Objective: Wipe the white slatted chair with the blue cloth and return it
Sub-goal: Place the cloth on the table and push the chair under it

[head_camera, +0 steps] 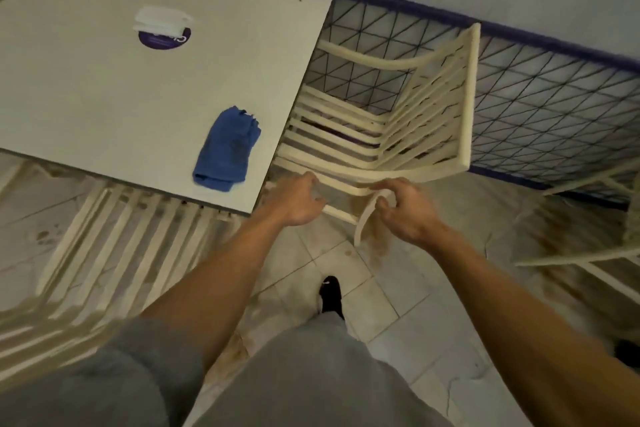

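Note:
The white slatted chair (pixel 398 125) stands at the table's right side, its seat partly under the table edge and its back toward the mesh fence. My right hand (pixel 405 210) grips the chair's curved near armrest. My left hand (pixel 298 199) is at the seat's front edge with fingers curled toward the front slat; whether it grips the slat is unclear. The blue cloth (pixel 227 151) lies crumpled on the white table (pixel 104 97), near its right front corner, left of both hands.
A white and purple napkin holder (pixel 162 26) sits further back on the table. Another slatted chair (pixel 114 253) stands at the lower left, a third (pixel 595 253) at the right edge. A mesh fence (pixel 554 104) runs behind. The floor is tiled; my foot (pixel 330 295) is on it.

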`<state>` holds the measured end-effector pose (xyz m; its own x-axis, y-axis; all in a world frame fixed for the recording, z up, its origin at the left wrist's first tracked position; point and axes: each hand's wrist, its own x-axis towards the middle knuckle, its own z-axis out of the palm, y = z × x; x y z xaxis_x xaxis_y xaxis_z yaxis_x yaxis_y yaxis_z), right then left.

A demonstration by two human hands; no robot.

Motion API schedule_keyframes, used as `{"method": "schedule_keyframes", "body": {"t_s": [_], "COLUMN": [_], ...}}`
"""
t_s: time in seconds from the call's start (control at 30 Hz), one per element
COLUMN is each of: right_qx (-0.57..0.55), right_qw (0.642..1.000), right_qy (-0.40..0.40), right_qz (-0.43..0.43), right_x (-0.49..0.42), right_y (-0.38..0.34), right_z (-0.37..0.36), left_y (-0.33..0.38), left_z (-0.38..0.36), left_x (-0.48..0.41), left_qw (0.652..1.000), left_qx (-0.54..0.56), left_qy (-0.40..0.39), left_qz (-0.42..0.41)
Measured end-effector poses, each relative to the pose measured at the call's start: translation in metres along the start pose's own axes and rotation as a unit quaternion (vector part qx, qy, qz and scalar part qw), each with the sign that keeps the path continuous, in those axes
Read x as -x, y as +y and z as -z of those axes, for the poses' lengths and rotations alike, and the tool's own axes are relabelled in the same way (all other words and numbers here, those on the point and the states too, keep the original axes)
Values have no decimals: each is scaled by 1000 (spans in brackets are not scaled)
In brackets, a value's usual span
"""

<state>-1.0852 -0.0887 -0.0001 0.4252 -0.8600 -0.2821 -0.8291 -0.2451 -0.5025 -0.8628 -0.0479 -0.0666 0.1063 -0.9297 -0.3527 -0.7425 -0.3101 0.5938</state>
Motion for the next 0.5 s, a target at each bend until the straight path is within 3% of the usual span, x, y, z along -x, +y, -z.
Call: {"method": "schedule_keyframes", "body": {"t_s": [0.2,0.3,0.4,0.5], "right_qx": [58,66,45,30], "right_qw": [997,997,999,998], "right_qy": [-42,-14,23,54], "right_qz": [30,33,15,-9], "right_x": [-92,-127,-155,-183], "right_y": [42,59,78,100], "right_z": [67,87,103,115], "left_y": [41,46,48,51], "left_z": [-5,-13,-29,-48], "left_x": [-75,-97,-118,-134], "left_qw": [998,983,931,845], "left_qx": [36,148,298,427], "left_qy": [-2,-3,21,32], "left_qz": [43,106,210,320]}}
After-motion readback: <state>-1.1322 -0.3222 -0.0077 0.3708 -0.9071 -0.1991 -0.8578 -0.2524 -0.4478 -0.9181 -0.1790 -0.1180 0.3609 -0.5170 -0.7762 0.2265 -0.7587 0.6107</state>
